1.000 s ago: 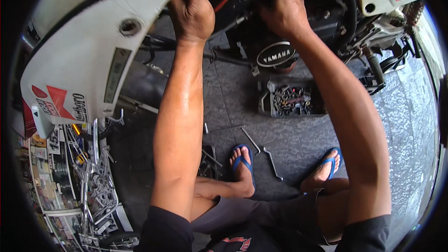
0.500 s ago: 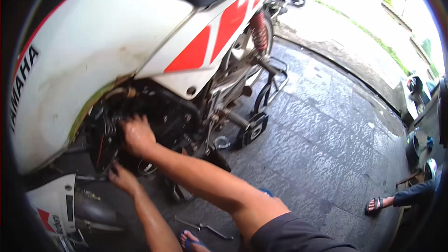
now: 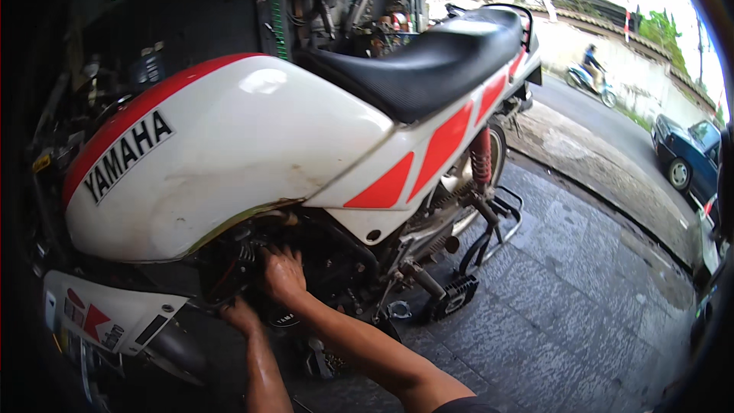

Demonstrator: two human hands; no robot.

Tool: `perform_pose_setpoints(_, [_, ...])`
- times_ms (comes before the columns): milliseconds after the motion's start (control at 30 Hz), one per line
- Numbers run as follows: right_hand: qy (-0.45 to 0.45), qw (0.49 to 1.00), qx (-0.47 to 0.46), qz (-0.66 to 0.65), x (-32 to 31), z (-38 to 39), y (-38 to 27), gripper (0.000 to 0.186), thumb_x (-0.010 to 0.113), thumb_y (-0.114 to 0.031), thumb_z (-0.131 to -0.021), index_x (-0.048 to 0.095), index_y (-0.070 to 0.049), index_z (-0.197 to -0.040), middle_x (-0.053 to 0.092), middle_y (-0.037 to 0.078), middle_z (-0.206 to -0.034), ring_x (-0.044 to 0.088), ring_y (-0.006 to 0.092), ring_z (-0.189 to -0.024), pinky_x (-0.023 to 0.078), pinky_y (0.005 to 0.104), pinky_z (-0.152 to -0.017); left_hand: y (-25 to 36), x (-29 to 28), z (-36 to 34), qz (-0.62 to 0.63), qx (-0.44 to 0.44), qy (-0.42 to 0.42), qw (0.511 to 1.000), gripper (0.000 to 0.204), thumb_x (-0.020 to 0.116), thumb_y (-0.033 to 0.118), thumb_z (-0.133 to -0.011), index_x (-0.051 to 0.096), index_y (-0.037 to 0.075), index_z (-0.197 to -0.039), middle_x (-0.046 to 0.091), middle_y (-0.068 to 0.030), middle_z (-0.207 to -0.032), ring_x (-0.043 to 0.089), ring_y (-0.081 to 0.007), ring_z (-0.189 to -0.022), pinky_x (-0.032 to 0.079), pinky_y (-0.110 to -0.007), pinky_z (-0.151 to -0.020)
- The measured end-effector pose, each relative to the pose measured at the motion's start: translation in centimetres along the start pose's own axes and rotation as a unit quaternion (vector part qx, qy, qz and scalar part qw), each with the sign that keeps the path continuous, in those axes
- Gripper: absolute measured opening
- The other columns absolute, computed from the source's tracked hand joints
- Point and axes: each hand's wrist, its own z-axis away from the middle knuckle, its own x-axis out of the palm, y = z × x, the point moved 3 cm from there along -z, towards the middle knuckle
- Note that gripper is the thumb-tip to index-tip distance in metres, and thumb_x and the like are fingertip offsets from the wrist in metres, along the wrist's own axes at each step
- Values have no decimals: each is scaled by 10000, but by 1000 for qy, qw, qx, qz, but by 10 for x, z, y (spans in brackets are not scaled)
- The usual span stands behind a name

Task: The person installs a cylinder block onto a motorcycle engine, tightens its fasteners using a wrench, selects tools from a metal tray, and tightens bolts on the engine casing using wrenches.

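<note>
One motorcycle point(image 3: 252, 145) fills the view, white with red panels, and its long axis runs from about eight o'clock, where the front fairing sits, up to about two o'clock, where the tail points toward the street. It carries one white tank point(image 3: 222, 160), one black seat point(image 3: 428, 61) and one red shock spring point(image 3: 482, 157) near the rear wheel. The engine point(image 3: 306, 260), dark and shadowed, lies under the tank at about seven o'clock from the picture's centre, and both hands are at it. The right hand point(image 3: 283, 275) presses into the engine bay just below the tank's lower edge, fingers curled into the dark parts; whether they clasp anything cannot be told. The left hand point(image 3: 241, 313) sits lower, at about seven o'clock from the right one and near it, its fingers hidden against the underside of the engine, so its grip cannot be told either. Two bare forearms rise from the bottom edge to these hands. Below the tank at eight o'clock hangs one white side panel point(image 3: 115, 313) with a red mark. At five o'clock from the engine one black footpeg point(image 3: 455, 294) juts out over the grey paved floor point(image 3: 566, 313), and one metal ring point(image 3: 399, 310) lies just beside it. Farther out, at two o'clock, one rider on a scooter point(image 3: 589, 76) passes on the road, and at three o'clock one dark car point(image 3: 688, 153) stands by the kerb. Behind the seat at twelve o'clock, dark parts hang in a cluttered workshop point(image 3: 336, 0).
</note>
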Motion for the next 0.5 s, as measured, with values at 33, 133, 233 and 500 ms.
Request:
perform_pose_setpoints(33, [-21, 1000, 4, 14, 1, 2, -7, 650, 719, -255, -749, 503, -111, -1345, 526, 128, -1348, 434, 392, -1297, 307, 585, -1079, 0, -6, 0, -17, 11, 14, 1000, 309, 603, 16, -851, 609, -132, -1122, 664, -214, -1108, 645, -254, -965, 500, -354, -865])
perform_pose_setpoints(133, [14, 1000, -2, 13, -6, 1, 12, 624, 713, -247, -752, 524, -120, -1332, 531, 112, -1346, 437, 395, -1284, 306, 595, -1070, 51, 17, 34, -68, 8, 2, 998, 338, 601, -1, -838, 586, -120, -1154, 643, -204, -1152, 606, -240, -1051, 461, -363, -932])
perform_pose_setpoints(233, [36, 999, 5, 13, -3, 3, 11, 580, 699, -243, -761, 555, -125, -1310, 530, 118, -1342, 449, 391, -1257, 305, 582, -1071, 50, 12, 36, -128, -23, 19, 991, 348, 616, -8, -838, 575, -110, -1169, 628, -204, -1179, 584, -241, -1097, 438, -370, -963])
perform_pose_setpoints(500, [34, 999, 18, 12, -6, 3, 6, 609, 706, -208, -736, 544, -131, -1319, 524, 131, -1343, 430, 378, -1280, 296, 550, -1082, 11, 15, 32, -138, 50, 22, 989, 360, 684, 70, -840, 566, -101, -1133, 592, -257, -1120, 569, -381, -1071, 439, -425, -958])
